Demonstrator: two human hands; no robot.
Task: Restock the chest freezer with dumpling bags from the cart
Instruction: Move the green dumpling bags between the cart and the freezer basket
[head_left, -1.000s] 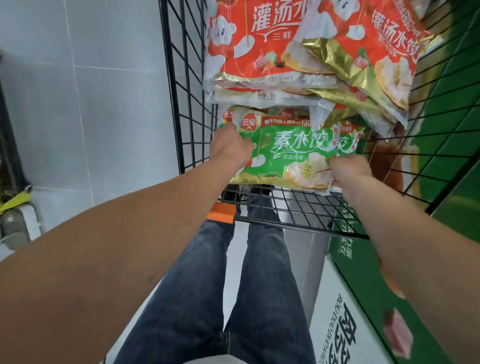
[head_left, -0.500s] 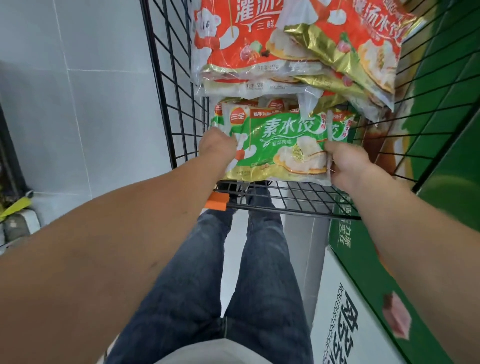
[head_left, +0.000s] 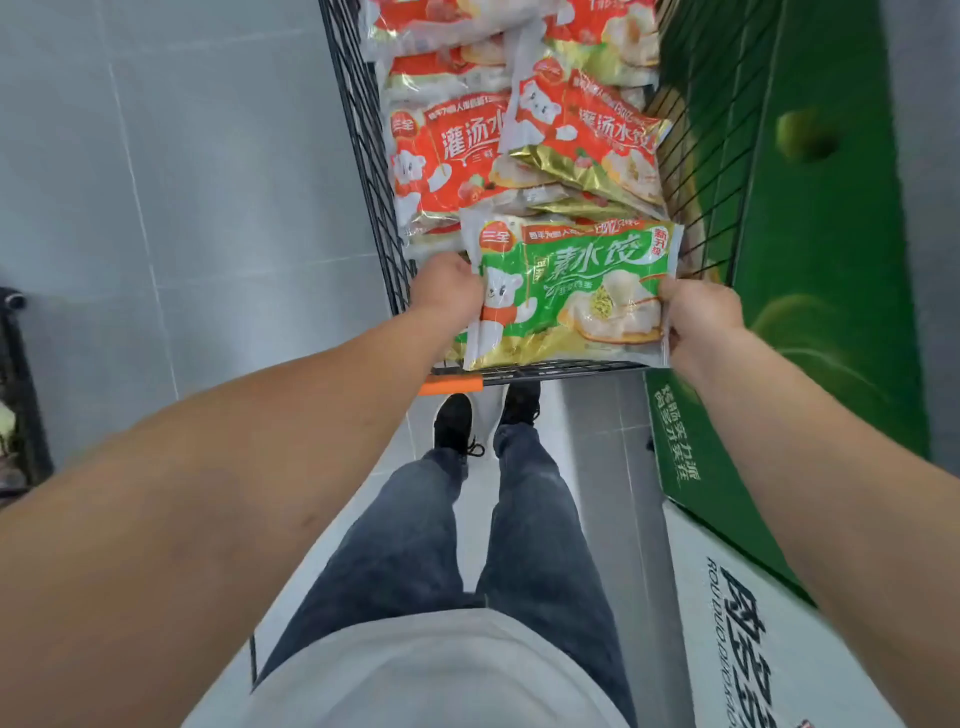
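A green dumpling bag (head_left: 571, 291) with a white bear and gold bottom edge is held over the near end of the black wire cart (head_left: 374, 171). My left hand (head_left: 449, 288) grips its left edge and my right hand (head_left: 698, 317) grips its right edge. Behind it in the cart lie several red dumpling bags (head_left: 457, 156), stacked and overlapping. The chest freezer's green side panel (head_left: 810, 291) stands just right of the cart; its opening is out of view.
Grey tiled floor (head_left: 208, 182) lies left of the cart. My legs and black shoes (head_left: 457, 423) stand just behind the cart's near rim with its orange tab (head_left: 449, 385). A white panel with black lettering (head_left: 753, 623) sits at the lower right. Dark clutter lines the far left edge.
Both hands have lifted the green bag up from under the red bags toward the cart's near rim. The view has tilted so more of the cart's contents show.
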